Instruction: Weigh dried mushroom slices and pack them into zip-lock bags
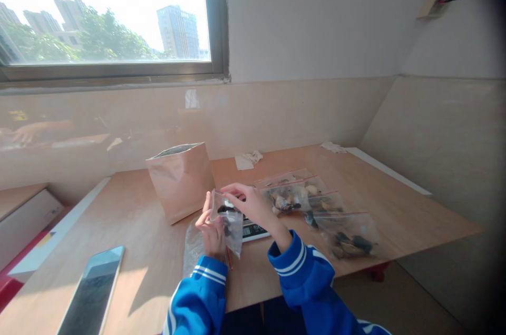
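My left hand (211, 229) is wrapped round the side of a clear zip-lock bag (234, 229), which stands tilted in front of me. Some dark pieces show inside it; I cannot make out what they are. At the bag's upper edge, my right hand (249, 202) has its fingers bent together on the plastic. Beneath the bag and my right wrist lies a small digital scale (255, 230), mostly covered. Another clear plastic bag (192, 248) lies flat by my left wrist.
A brown paper pouch (182, 182) stands open behind my left hand. Several filled zip-lock bags (350, 235) lie to the right, holding dark and pale dried pieces. A tablet or large phone (93, 293) is at the left front. Crumpled tissue (253, 157) lies near the wall.
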Action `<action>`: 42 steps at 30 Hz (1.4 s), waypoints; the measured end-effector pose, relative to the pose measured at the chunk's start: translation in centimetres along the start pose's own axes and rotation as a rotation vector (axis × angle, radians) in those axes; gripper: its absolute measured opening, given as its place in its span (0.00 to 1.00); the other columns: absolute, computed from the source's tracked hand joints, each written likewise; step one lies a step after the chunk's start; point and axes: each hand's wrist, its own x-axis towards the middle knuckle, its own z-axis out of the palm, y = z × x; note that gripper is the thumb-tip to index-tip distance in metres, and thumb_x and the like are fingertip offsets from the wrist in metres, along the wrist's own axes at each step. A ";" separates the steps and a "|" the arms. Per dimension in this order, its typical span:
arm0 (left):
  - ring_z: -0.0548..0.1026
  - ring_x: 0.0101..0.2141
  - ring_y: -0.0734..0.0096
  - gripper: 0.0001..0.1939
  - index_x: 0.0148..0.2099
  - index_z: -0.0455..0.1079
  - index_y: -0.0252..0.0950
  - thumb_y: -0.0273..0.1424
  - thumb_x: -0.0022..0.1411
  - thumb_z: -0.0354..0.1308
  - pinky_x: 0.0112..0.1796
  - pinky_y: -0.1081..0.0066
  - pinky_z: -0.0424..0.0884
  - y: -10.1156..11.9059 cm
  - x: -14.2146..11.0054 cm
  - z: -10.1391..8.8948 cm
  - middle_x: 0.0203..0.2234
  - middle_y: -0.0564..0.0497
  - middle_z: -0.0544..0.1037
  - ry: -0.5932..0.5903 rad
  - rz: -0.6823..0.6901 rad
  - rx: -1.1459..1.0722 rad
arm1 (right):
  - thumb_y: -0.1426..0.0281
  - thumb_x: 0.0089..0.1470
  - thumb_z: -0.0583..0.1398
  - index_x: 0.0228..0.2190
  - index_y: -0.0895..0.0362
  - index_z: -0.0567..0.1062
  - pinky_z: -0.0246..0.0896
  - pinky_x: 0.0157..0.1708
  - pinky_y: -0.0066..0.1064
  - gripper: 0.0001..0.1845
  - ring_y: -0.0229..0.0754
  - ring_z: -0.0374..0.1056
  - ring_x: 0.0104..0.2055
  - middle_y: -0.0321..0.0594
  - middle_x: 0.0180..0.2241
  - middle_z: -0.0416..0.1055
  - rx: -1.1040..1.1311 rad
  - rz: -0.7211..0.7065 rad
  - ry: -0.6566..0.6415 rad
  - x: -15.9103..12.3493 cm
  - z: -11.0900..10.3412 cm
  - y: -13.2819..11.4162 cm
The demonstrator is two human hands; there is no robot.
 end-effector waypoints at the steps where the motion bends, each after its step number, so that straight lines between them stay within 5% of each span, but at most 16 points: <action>1: 0.66 0.58 0.57 0.12 0.46 0.53 0.42 0.35 0.63 0.52 0.54 0.47 0.65 0.0 0.0 0.0 0.62 0.39 0.61 -0.003 0.004 -0.008 | 0.67 0.57 0.56 0.41 0.51 0.77 0.68 0.42 0.33 0.12 0.41 0.73 0.40 0.36 0.38 0.77 -0.022 -0.020 0.016 -0.1 -0.1 0.1; 8: 0.57 0.63 0.59 0.07 0.46 0.50 0.40 0.33 0.68 0.45 0.59 0.47 0.56 0.7 0.4 0.0 0.63 0.34 0.56 0.051 0.058 0.044 | 0.71 0.60 0.49 0.42 0.56 0.74 0.61 0.53 0.40 0.16 0.45 0.68 0.50 0.45 0.44 0.74 -0.285 -0.044 0.297 0.0 0.1 5.5; 12: 0.61 0.61 0.57 0.08 0.46 0.50 0.39 0.34 0.68 0.45 0.56 0.48 0.61 0.9 0.6 0.0 0.62 0.31 0.56 0.137 0.059 0.102 | 0.68 0.59 0.52 0.49 0.57 0.71 0.56 0.56 0.48 0.17 0.51 0.61 0.57 0.52 0.51 0.68 -0.483 -0.029 0.284 -0.6 1.6 9.1; 17: 0.64 0.59 0.58 0.11 0.46 0.50 0.38 0.38 0.68 0.44 0.55 0.51 0.62 0.4 0.6 -0.2 0.61 0.29 0.56 0.125 0.010 0.177 | 0.64 0.53 0.60 0.58 0.57 0.62 0.51 0.56 0.57 0.32 0.65 0.49 0.63 0.58 0.62 0.52 -0.711 0.057 0.117 -1.6 3.4 10.4; 22: 0.68 0.56 0.59 0.12 0.47 0.48 0.40 0.38 0.68 0.45 0.50 0.53 0.67 -0.4 0.3 -0.3 0.61 0.31 0.58 0.087 -0.015 0.122 | 0.67 0.53 0.60 0.52 0.55 0.68 0.56 0.52 0.50 0.24 0.58 0.58 0.56 0.54 0.57 0.61 -0.773 0.035 0.115 -1.5 3.7 10.5; 32: 0.65 0.59 0.60 0.10 0.47 0.50 0.40 0.37 0.68 0.45 0.53 0.52 0.66 0.2 0.3 -0.1 0.62 0.33 0.56 0.085 -0.046 0.079 | 0.80 0.48 0.56 0.45 0.53 0.73 0.59 0.51 0.43 0.22 0.48 0.63 0.50 0.45 0.46 0.67 -0.472 -0.001 0.228 -0.9 2.1 12.1; 36: 0.62 0.60 0.61 0.10 0.46 0.50 0.41 0.37 0.68 0.46 0.54 0.53 0.64 0.6 0.4 0.0 0.62 0.35 0.57 0.069 -0.033 0.033 | 0.79 0.46 0.54 0.38 0.54 0.75 0.62 0.49 0.40 0.18 0.45 0.67 0.45 0.42 0.40 0.72 -0.193 0.040 0.345 -0.2 1.4 11.6; 42: 0.61 0.61 0.60 0.11 0.48 0.51 0.39 0.38 0.68 0.46 0.57 0.51 0.61 1.0 0.5 0.0 0.63 0.34 0.55 0.048 -0.023 0.067 | 0.75 0.47 0.55 0.33 0.55 0.74 0.63 0.46 0.40 0.11 0.45 0.69 0.42 0.42 0.37 0.75 -0.068 0.058 0.388 1.1 0.6 9.4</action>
